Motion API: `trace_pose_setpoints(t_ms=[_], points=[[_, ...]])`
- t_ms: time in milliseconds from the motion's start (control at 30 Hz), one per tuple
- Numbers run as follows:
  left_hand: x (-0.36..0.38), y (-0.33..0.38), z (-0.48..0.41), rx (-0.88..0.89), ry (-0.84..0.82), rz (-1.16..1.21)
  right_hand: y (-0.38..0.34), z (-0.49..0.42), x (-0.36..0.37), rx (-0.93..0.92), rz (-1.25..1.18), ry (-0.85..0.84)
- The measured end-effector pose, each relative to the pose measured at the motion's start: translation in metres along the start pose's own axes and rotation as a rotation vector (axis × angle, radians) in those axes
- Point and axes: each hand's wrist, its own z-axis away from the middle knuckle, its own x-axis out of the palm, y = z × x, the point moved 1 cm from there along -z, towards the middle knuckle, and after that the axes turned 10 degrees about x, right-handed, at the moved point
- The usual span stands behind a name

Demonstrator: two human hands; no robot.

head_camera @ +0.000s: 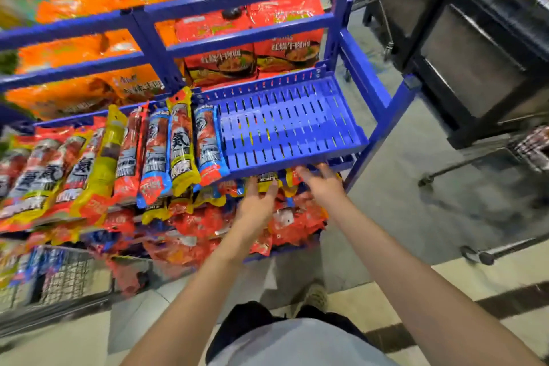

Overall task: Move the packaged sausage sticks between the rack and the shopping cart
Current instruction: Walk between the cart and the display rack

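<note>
Left hand [258, 197] just below front edge of blue tray [285, 125], fingers against a yellow sausage pack [268, 180]; gripped or merely touched, cannot tell through the blur. Right hand [322, 184] beside it under the same edge, fingers spread, holding nothing. Row of sausage sticks [166, 145] lying across tray's left part; more packs [285, 220] heaped beneath tray. Noodle bags [252, 47] behind tray.
</note>
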Motion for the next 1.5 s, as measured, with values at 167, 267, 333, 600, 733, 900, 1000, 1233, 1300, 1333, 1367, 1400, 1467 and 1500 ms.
trace_pose_setpoints(t_ms=[167,267,333,600,733,900,1000,1233,1300,1333,1367,1400,1467,1500], points=[[0.013,0.011,0.000,0.015,0.009,0.119,-0.014,-0.023,0.011,0.073,0.082,0.043],[0.017,0.021,0.007,0.079,0.036,0.172,-0.009,-0.025,0.015,0.075,0.036,0.040],[0.020,0.029,0.015,0.130,0.064,0.184,0.006,-0.032,0.019,0.073,-0.021,-0.002],[0.034,0.030,0.029,0.072,0.258,0.187,0.012,-0.018,0.001,0.129,-0.267,-0.102],[0.040,0.021,0.039,0.043,0.214,0.372,0.018,-0.023,-0.009,0.156,-0.267,-0.131],[0.031,0.004,0.041,-0.090,0.306,0.412,0.019,-0.022,-0.014,0.146,-0.228,-0.146],[0.018,0.013,0.029,-0.215,0.302,0.561,0.017,-0.023,-0.016,0.128,-0.182,-0.133],[0.023,0.016,0.004,-0.248,0.174,0.724,0.018,-0.016,-0.021,0.048,-0.107,-0.136],[0.024,0.017,0.005,-0.250,0.161,0.760,0.021,-0.014,-0.026,0.056,-0.082,-0.159],[0.024,0.019,0.008,-0.239,0.127,0.786,0.023,-0.013,-0.030,0.064,-0.076,-0.201],[0.025,0.019,0.012,-0.222,0.082,0.808,0.028,-0.013,-0.035,0.079,-0.061,-0.269],[0.025,0.019,0.017,-0.206,0.017,0.811,0.032,-0.011,-0.041,0.084,-0.040,-0.359],[0.025,0.010,0.028,-0.203,-0.115,0.752,0.045,-0.005,-0.052,0.101,0.033,-0.522],[0.025,0.002,0.032,-0.214,-0.160,0.693,0.055,-0.003,-0.057,0.121,0.079,-0.571]])
